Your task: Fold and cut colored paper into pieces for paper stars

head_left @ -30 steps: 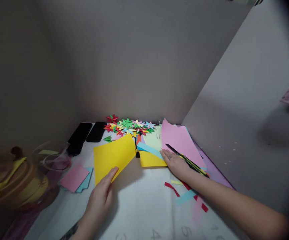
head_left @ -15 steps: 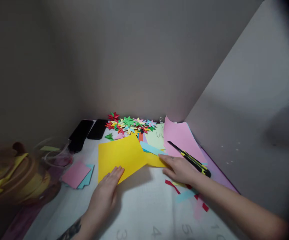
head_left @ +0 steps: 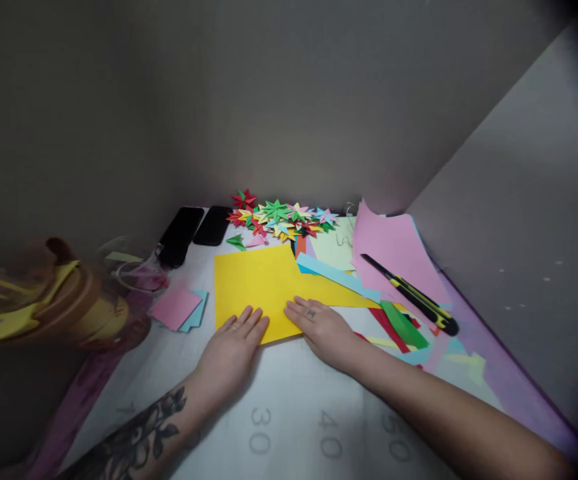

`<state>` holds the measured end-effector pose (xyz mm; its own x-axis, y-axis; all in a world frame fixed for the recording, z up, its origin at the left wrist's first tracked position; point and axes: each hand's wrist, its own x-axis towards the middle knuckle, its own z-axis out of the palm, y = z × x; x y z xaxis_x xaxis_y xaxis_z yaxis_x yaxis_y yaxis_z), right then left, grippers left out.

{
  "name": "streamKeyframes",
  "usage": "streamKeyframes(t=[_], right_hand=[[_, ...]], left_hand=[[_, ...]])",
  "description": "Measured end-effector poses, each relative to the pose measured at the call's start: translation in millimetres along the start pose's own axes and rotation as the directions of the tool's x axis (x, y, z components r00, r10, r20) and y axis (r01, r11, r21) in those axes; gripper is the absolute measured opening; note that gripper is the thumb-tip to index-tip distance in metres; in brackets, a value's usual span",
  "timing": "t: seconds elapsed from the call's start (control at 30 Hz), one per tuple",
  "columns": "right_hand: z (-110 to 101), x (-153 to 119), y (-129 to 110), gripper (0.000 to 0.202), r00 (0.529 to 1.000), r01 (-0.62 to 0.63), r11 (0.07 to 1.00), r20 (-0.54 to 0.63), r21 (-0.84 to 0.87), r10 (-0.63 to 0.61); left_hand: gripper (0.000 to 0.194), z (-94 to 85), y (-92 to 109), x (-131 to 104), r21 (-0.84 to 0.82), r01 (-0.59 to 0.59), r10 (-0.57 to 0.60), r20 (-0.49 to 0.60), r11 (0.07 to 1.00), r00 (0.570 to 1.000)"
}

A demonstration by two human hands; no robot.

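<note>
A yellow paper sheet (head_left: pixel 253 280) lies on the white table covering (head_left: pixel 279 380). My left hand (head_left: pixel 233 347) rests on its lower left part, fingers spread out flat. On its lower right corner lies my right hand (head_left: pixel 323 330), fingers stretched and slightly apart. Another yellow piece (head_left: pixel 336 291) shows behind my right hand, partly under a light blue strip (head_left: pixel 336 275). To the right, a black and yellow utility knife (head_left: pixel 413 297) lies on pink sheets (head_left: pixel 393 247).
Folded paper stars (head_left: pixel 281 217) are heaped at the back beside two dark phones (head_left: pixel 181 233). Pink and blue squares (head_left: pixel 176 307) lie left, near a blurred brown pot (head_left: pixel 83 307). Green, red and other scraps (head_left: pixel 403 325) lie by my right forearm.
My right hand has moved left from the blue strip onto the yellow sheet's corner. The sheet now lies flatter and straighter. The view has shifted, showing more scraps on the right.
</note>
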<state>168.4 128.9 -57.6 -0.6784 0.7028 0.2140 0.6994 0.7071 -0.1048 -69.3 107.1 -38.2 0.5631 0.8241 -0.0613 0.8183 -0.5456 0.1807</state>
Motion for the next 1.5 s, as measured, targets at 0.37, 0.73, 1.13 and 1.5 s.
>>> streamKeyframes(t=[0.37, 0.73, 1.13, 1.5], right_hand=[[-9.2, -16.0, 28.1, 0.036, 0.983, -0.018, 0.887, -0.154, 0.462, 0.1], [-19.3, -25.4, 37.9, 0.044, 0.999, 0.034, 0.874, -0.049, 0.485, -0.011], [-20.2, -20.8, 35.7, 0.018, 0.982, -0.156, 0.865, -0.015, 0.477, 0.186], [-13.7, -3.2, 28.8, 0.031, 0.879, -0.451, 0.829, 0.002, 0.331, 0.478]], left_hand=[[0.032, -4.2, -47.8, -21.0, -0.331, -0.077, -0.01, -0.254, 0.94, 0.967], [0.034, -16.7, -47.1, -26.0, -0.281, -0.117, 0.067, -0.182, 0.953, 0.981], [0.021, -16.5, -46.6, -21.8, -0.406, 0.042, -0.105, -0.135, 0.913, 0.985], [0.029, -19.2, -34.1, -3.9, -0.278, 0.452, -0.499, -0.129, 0.848, 0.857]])
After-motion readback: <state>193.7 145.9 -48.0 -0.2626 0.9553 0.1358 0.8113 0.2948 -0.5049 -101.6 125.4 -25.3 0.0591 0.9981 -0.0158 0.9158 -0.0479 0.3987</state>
